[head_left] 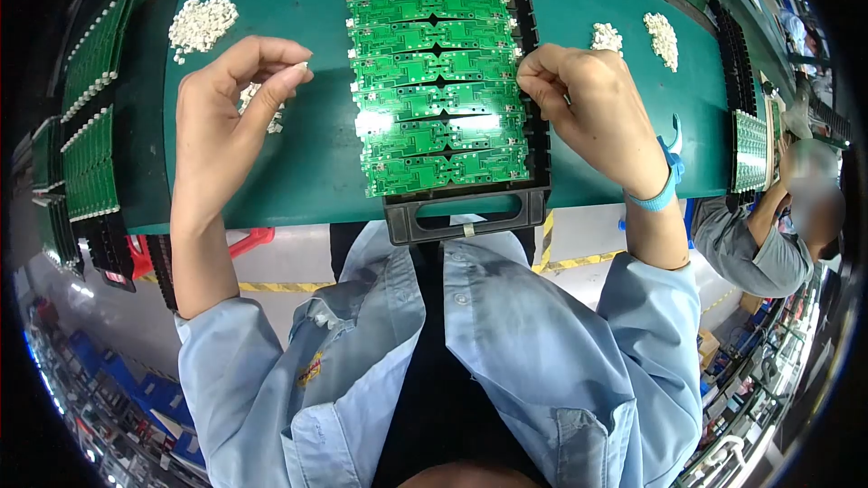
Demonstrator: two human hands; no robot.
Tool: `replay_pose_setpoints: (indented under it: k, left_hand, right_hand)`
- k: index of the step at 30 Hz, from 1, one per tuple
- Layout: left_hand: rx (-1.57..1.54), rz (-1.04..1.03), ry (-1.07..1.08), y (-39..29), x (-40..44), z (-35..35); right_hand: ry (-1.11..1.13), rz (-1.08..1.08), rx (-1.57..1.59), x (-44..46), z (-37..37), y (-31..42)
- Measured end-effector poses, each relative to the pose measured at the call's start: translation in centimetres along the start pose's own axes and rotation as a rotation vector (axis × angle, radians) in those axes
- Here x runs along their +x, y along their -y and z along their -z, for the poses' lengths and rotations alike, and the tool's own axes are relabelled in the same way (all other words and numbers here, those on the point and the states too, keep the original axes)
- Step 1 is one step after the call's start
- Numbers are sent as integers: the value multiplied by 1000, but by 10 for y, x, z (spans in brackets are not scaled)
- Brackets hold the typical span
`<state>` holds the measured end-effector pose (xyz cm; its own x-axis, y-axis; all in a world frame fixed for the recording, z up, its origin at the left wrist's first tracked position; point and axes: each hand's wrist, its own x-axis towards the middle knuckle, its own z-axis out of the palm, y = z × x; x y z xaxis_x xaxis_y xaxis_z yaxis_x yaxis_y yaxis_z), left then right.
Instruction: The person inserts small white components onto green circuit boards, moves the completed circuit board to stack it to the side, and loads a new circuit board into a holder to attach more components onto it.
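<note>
A panel of green circuit boards lies on a black rack in front of me. Small white connectors sit along its left and right edges toward the far end. My left hand, left of the panel, pinches a small white connector between thumb and fingertips. Below that hand lies a partly hidden heap of white connectors. My right hand is closed at the panel's right edge, its thumb and index finger pressed together. What those fingertips hold, if anything, is hidden.
More white connector piles lie at the far left and far right of the green table. Racks of green boards stand at the left. A co-worker sits at the right beside another board stack.
</note>
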<state>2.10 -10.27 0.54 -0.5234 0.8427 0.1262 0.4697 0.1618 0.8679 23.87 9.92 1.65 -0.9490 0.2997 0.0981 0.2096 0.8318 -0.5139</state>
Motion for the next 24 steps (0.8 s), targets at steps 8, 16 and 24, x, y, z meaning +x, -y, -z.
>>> replay_pose_setpoints:
  k: [8,16,24]
  left_hand:
    - [-85,109,-5,-7,-4,-5]
    - [-247,135,12,-4,-14,-7]
    - [-200,125,20,-6,-28,-21]
  right_hand:
    - [-110,70,45,-3,7,-11]
    - [-437,-574,-476,-65,56,-178]
    - [-380,-628,-566,-74,56,-194]
